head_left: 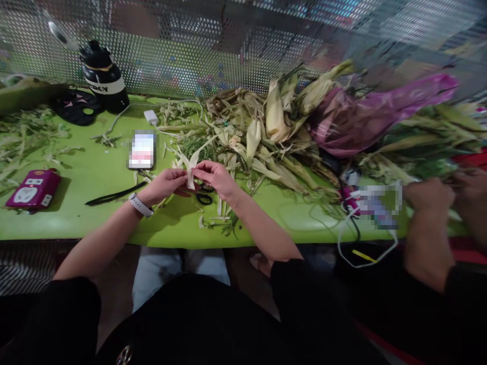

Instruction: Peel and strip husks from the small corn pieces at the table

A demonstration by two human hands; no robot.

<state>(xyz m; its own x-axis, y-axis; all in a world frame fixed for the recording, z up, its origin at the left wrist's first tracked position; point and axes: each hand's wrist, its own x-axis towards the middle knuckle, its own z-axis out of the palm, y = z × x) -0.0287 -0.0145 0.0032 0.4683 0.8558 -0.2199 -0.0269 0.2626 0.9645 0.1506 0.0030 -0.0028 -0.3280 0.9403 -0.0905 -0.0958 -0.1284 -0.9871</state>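
A pale strip of corn husk [192, 167] stands up between my two hands over the green table. My left hand [165, 183], with a white band at the wrist, pinches its lower part. The fingertips of my right hand [216, 177] are closed on the same husk from the other side. Just below my right hand lies a black scissors handle [204, 199], the rest of it hidden. Cut husk pieces [219, 208] and green scraps are strewn beneath. A large heap of dry corn husks [253, 142] spreads behind and to the right of my hands.
A phone [141, 149], a white charger [151, 117] and a black strap [110, 194] lie left of centre. Farther left are a purple power socket box [34, 190] and a black bottle [104, 81]. A pink plastic bag [350, 119] rests on the husks. A co-worker's hands [429, 195] are at right.
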